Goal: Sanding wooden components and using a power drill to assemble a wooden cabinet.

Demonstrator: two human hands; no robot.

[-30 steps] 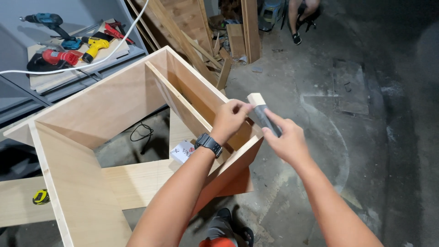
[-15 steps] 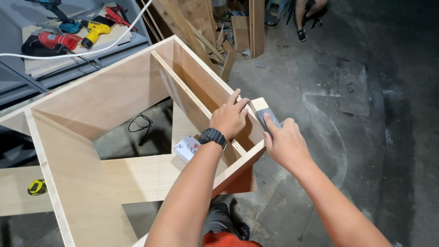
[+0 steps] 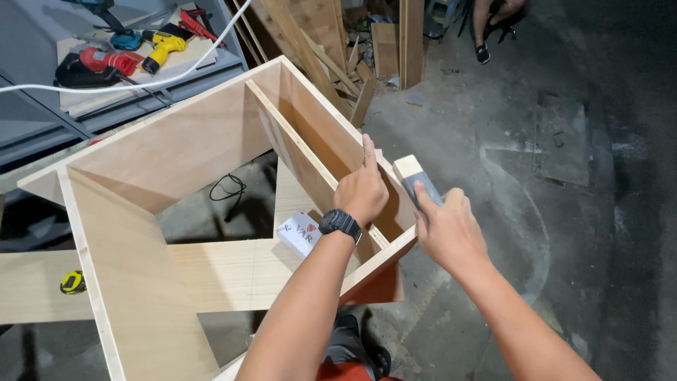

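A large open plywood cabinet frame (image 3: 211, 134) with an inner divider board (image 3: 282, 137) fills the left of the view. My left hand (image 3: 362, 189), a black watch on its wrist, rests flat on the frame's near right panel edge, fingers pointing away. My right hand (image 3: 444, 229) grips a small wooden sanding block (image 3: 411, 175) wrapped in grey abrasive paper, pressed against the outer right corner of the frame. A small white box (image 3: 300, 233) lies inside the frame just below my left wrist.
A bench at top left holds red, yellow and blue power tools (image 3: 134, 53) and a white cable (image 3: 120, 81). Timber offcuts (image 3: 367, 42) lean at top centre. Another person's leg and shoe (image 3: 486, 28) show at the top. A yellow tape measure (image 3: 72, 282) lies at left. Concrete floor spreads to the right.
My left hand has straightened its fingers along the panel edge. My right hand with the block has shifted slightly along the corner of the frame; the view moved closer.
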